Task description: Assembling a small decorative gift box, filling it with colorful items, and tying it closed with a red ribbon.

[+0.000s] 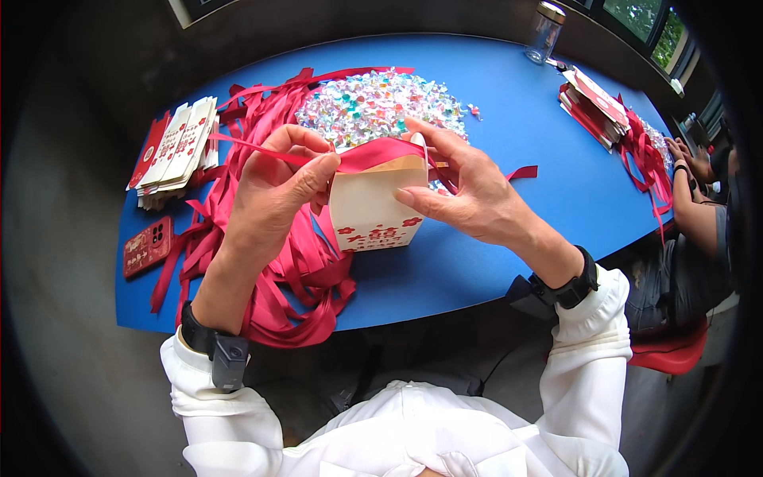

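A small cream paper gift box (pixel 369 199) with red printing and flowers stands near the middle of the blue table, between my hands. Across its top runs a red ribbon (pixel 383 153), its tail reaching out past the right side. My left hand (pixel 278 187) pinches the ribbon between thumb and fingertips at the box's upper left corner. On the other side my right hand (pixel 473 187) grips the box, thumb on the front face and fingers behind the upper right edge. The fingers behind the box are partly hidden.
A heap of red ribbons (pixel 298 290) spills over the table's near edge. Behind the box lies a pile of wrapped candies (pixel 381 103). Flat boxes (pixel 179 147) and a phone (pixel 149 246) lie left; a bottle (pixel 545 36) stands far right. A co-worker's hands (pixel 693 163) are right.
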A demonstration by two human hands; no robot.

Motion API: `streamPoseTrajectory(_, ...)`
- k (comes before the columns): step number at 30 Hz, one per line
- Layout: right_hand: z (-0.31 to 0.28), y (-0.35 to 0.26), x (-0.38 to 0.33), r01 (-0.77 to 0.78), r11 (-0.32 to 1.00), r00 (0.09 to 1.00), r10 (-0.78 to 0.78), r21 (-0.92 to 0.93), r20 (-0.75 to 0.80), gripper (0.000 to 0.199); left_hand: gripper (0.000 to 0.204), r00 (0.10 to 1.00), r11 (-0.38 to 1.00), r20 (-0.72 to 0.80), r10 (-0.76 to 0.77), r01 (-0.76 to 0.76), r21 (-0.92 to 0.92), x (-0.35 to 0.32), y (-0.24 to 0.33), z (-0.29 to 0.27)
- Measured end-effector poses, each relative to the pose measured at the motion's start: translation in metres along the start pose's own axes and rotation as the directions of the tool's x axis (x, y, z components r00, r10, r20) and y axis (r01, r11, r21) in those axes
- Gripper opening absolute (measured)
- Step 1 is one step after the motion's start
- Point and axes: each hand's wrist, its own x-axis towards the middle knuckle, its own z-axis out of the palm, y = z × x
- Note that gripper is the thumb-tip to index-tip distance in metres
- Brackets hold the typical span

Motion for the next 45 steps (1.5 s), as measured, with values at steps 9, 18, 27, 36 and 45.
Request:
streamPoseTrajectory(9, 0.019, -0.018, -0.002, 0.105, 0.946, 0.991, -0.127, -0.305, -0.053, 0.074, 0.012, 0.989, 0.971, 0.022, 0.144, -0.146, 0.187, -0.006, 0.001, 0.003)
streamPoseTrajectory(18, 0.027, -0.011, 0.006, 0.130, 0.986, 0.972, -0.148, -0.105, -0.185, 0.041, 0.014, 0.979, 0.958, 0.014, 0.204, -0.202, 0.205, -0.011, -0.009, 0.001)
streamPoseTrajectory(27, 0.023, -0.033, 0.014, 0.091, 0.905, 0.989, -0.129, -0.415, -0.066, 0.026, 0.012, 0.958, 0.941, 0.029, 0.284, -0.285, 0.183, -0.016, -0.014, 0.003)
streamPoseTrajectory(36, 0.022, -0.027, 0.018, 0.219, 0.900, 0.973, -0.229, -0.376, 0.019, 0.036, 0.010, 0.886, 0.793, 0.115, 0.449, -0.454, 0.406, -0.013, -0.011, 0.001)
streamPoseTrajectory(45, 0.022, -0.032, 0.015, 0.190, 0.882, 0.982, -0.181, -0.431, 0.061, 0.042, 0.009, 0.860, 0.741, 0.076, 0.505, -0.477, 0.472, -0.016, -0.010, 0.005)
